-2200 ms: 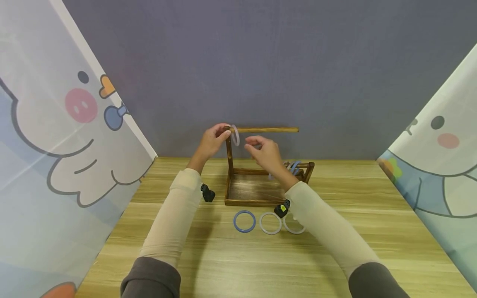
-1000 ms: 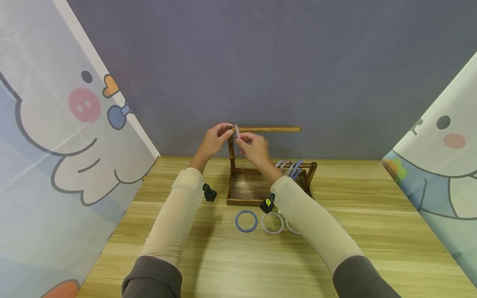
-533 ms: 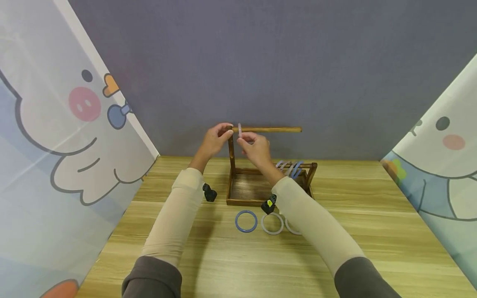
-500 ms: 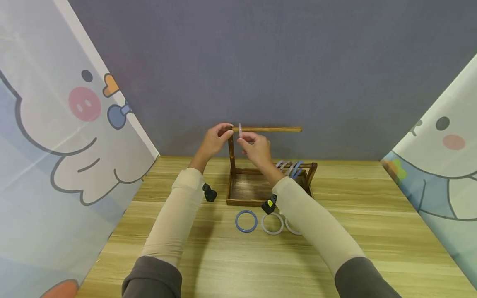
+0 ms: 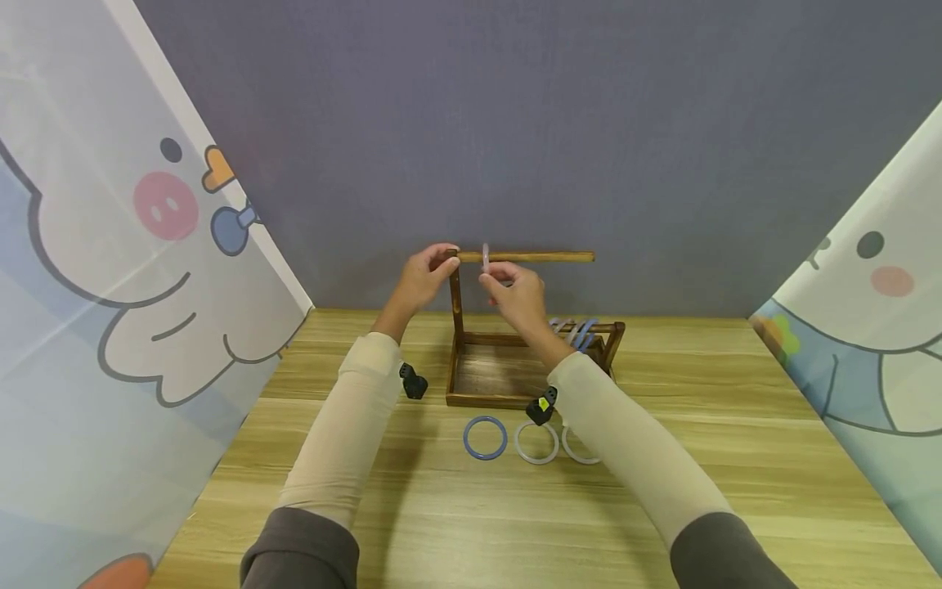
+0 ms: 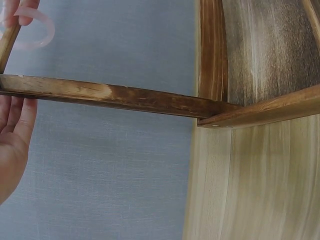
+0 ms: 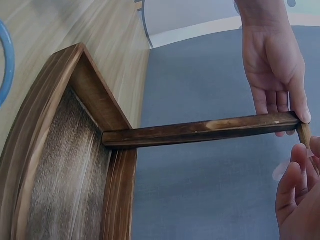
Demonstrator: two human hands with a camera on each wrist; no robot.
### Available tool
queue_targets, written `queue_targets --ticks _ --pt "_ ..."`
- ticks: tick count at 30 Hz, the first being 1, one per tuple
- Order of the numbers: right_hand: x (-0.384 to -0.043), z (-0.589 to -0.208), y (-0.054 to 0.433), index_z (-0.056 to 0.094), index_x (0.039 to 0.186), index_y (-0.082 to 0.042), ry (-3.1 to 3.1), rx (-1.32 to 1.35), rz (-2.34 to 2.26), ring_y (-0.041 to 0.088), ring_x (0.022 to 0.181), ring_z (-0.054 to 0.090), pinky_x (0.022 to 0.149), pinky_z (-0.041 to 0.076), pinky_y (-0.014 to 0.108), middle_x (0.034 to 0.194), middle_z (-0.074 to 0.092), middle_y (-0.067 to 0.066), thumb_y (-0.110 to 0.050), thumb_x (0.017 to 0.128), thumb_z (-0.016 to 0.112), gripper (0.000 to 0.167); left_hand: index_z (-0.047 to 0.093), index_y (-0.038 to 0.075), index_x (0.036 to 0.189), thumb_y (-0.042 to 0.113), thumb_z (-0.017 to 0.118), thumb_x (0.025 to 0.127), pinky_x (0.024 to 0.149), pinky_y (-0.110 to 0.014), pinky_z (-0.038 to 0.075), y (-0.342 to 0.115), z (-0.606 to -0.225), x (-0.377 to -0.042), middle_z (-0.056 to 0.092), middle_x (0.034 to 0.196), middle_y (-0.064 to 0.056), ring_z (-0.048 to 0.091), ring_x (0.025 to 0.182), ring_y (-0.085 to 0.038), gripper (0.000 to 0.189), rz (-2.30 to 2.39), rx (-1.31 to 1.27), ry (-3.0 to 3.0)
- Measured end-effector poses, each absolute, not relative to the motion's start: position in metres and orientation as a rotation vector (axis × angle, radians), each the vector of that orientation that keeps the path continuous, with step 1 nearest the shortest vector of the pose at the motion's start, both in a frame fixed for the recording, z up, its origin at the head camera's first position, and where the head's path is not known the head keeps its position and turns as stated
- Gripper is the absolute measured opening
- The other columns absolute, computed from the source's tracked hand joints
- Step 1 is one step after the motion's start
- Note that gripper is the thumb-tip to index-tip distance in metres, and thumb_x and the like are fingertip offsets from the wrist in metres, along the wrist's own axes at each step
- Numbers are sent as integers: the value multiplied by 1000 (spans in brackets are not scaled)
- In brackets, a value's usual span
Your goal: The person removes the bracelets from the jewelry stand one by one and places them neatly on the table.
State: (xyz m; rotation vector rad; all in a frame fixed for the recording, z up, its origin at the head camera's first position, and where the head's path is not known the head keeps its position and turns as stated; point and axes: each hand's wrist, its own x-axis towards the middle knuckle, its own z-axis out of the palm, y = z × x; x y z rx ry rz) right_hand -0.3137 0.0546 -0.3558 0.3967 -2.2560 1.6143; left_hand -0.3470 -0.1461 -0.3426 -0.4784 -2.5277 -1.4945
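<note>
A dark wooden bracelet stand has an upright post (image 5: 457,303) at its left and a long top bar (image 5: 552,257) reaching right. My left hand (image 5: 423,278) grips the top of the post, thumb in front and fingers behind, as the right wrist view shows. My right hand (image 5: 521,298) pinches a pale pink translucent bangle (image 5: 486,257) between thumb and fingers. The bangle encircles the top bar, a short way right of the post. In the left wrist view the bangle (image 6: 49,32) shows beyond the post, around the bar.
Several bangles (image 5: 585,335), blue and pale, hang on the stand's lower bar behind my right forearm. On the table before the tray base (image 5: 486,402) lie a blue bangle (image 5: 485,438) and two pale bangles, one white (image 5: 536,443). A grey wall stands behind.
My right hand, apart from the bangle at first, has pinched it and slid it rightward along the top bar, away from the post. The left hand stays on the post top.
</note>
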Motion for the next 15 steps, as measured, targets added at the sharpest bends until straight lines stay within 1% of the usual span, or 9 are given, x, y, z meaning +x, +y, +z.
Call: queue_targets --ticks 2,4,7,12,15 --pt "-313 -356 58 77 111 -5 -2254 387 1623 6 55 67 48 49 19 101 78 13 -20 94 75 23 59 10 139 31 59 105 102 -48 50 -146 -343 -347 67 130 -15 62 119 -30 40 -1493 -481 -2525" --pt "-313 -356 61 77 111 -4 -2248 381 1623 9 56 68 49 50 19 101 78 14 -19 94 75 23 60 9 138 30 59 105 102 -48 50 -145 -342 -347 67 129 -16 62 118 -31 40 -1491 -485 -2517" --pt "-311 -356 66 77 110 -5 -2239 373 1617 19 59 71 49 51 19 101 77 15 -18 94 75 21 60 8 138 29 59 105 101 -47 50 -145 -342 -346 67 128 -17 62 117 -31 39 -1490 -491 -2511" --pt "-311 -357 75 77 112 -4 -2238 365 1611 36 68 74 49 51 19 103 77 16 -19 94 75 23 59 9 139 30 58 105 100 -46 50 -145 -341 -345 66 128 -15 62 117 -30 40 -1495 -480 -2523" --pt "-312 -358 80 77 112 -4 -2240 366 1605 35 68 74 51 52 19 103 77 17 -19 94 75 23 59 10 139 31 58 105 100 -46 50 -145 -340 -344 66 129 -15 61 117 -30 40 -1494 -475 -2534"
